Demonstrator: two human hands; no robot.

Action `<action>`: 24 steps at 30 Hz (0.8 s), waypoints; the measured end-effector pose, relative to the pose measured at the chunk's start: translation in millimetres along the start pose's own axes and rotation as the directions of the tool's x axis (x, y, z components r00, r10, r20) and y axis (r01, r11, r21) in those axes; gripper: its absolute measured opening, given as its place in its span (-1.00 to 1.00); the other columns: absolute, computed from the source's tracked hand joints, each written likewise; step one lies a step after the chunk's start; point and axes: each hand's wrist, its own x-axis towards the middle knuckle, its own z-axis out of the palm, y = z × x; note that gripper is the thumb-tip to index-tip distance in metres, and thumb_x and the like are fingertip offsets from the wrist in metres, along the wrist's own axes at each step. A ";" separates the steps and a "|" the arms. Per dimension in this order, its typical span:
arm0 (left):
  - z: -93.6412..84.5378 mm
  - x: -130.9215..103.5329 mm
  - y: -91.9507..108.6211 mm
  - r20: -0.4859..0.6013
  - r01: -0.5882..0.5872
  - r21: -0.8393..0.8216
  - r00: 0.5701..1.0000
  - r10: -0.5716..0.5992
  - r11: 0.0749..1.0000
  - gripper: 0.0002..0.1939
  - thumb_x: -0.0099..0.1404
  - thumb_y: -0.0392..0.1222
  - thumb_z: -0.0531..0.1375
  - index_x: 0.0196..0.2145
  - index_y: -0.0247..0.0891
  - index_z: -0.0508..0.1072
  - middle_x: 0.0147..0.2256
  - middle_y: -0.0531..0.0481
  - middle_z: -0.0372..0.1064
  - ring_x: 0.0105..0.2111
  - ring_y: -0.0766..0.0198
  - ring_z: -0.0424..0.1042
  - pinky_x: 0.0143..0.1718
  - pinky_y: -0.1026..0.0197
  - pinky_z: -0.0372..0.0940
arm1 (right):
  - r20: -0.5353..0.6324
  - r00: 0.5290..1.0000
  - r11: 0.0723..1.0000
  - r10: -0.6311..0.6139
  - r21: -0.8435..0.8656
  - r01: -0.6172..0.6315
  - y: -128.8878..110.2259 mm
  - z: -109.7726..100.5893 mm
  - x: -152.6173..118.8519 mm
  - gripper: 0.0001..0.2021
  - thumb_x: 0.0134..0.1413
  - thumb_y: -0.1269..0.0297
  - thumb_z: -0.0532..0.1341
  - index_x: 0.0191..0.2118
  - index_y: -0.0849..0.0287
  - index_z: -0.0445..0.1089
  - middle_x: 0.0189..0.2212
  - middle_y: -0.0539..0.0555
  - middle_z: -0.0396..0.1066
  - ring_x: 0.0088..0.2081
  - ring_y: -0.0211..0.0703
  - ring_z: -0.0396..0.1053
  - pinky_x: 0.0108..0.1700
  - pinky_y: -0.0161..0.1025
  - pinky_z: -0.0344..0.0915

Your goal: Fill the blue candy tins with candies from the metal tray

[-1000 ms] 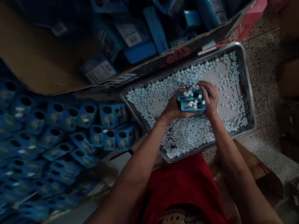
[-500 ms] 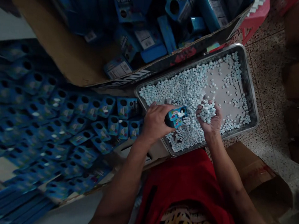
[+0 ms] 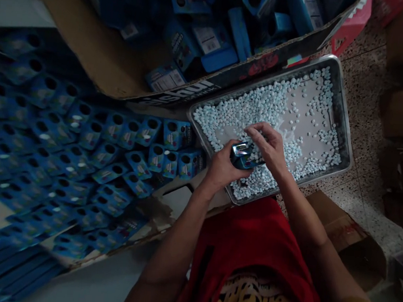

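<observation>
My left hand [image 3: 223, 166] is closed around a small blue printed carton [image 3: 243, 160], apparently two held side by side, above the tray's left part. Right beside it, my right hand [image 3: 269, 144] is turned palm down with curved fingers over the cartons. Small pale blue-white candies [image 3: 257, 154] show under its palm, though the fingers partly hide them. Beneath both hands lies a metal tray [image 3: 346, 134] with many more such candies, thickest at its left and middle.
A large cardboard box [image 3: 119, 86] with jumbled blue cartons [image 3: 208, 40] stands beyond the tray. To the left, rows of upright blue cartons [image 3: 114, 125] with round holes cover the surface. An open brown carton [image 3: 335, 222] sits on the speckled floor [image 3: 365, 108] at right.
My right hand has moved left from above the tray's middle and turned from palm up, heaped with candies, to palm down over the cartons. My left hand has shifted slightly right.
</observation>
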 end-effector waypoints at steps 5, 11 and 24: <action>-9.9 12.9 -9.8 -0.023 -0.056 -0.005 0.998 0.056 0.998 -0.23 -0.03 -0.10 0.53 0.15 -0.17 0.47 -0.05 -0.04 0.63 -0.02 -0.05 0.65 0.04 0.06 0.53 | 0.317 0.946 0.930 -0.063 -0.324 0.171 1.4 -3.2 -17.4 -0.50 0.55 -0.21 0.07 0.19 -0.06 0.60 0.24 0.12 0.58 0.37 0.06 0.43 0.48 0.12 0.33; 0.2 19.7 -20.1 0.004 -0.108 -0.100 0.994 0.109 0.989 -0.26 -0.03 -0.04 0.52 0.11 -0.18 0.46 -0.06 -0.03 0.63 -0.06 0.00 0.65 -0.03 0.09 0.54 | 0.266 0.962 0.656 0.061 -0.737 0.163 1.2 8.5 -44.8 -0.34 0.57 -0.16 0.06 0.57 0.01 0.25 0.64 0.15 0.10 0.69 0.27 -0.15 0.68 0.40 -0.12; -1.6 30.1 -18.5 -0.066 -0.467 0.080 0.879 0.472 0.881 -0.34 0.13 -0.16 0.54 0.17 -0.06 0.51 0.16 -0.15 0.54 0.26 -0.13 0.50 0.42 -0.21 0.34 | -0.177 0.984 0.921 0.026 -0.379 -0.092 13.5 -61.8 -94.0 -0.59 0.46 -0.13 0.27 0.22 -0.11 0.62 0.37 0.14 0.53 0.40 0.13 0.46 0.46 0.29 0.36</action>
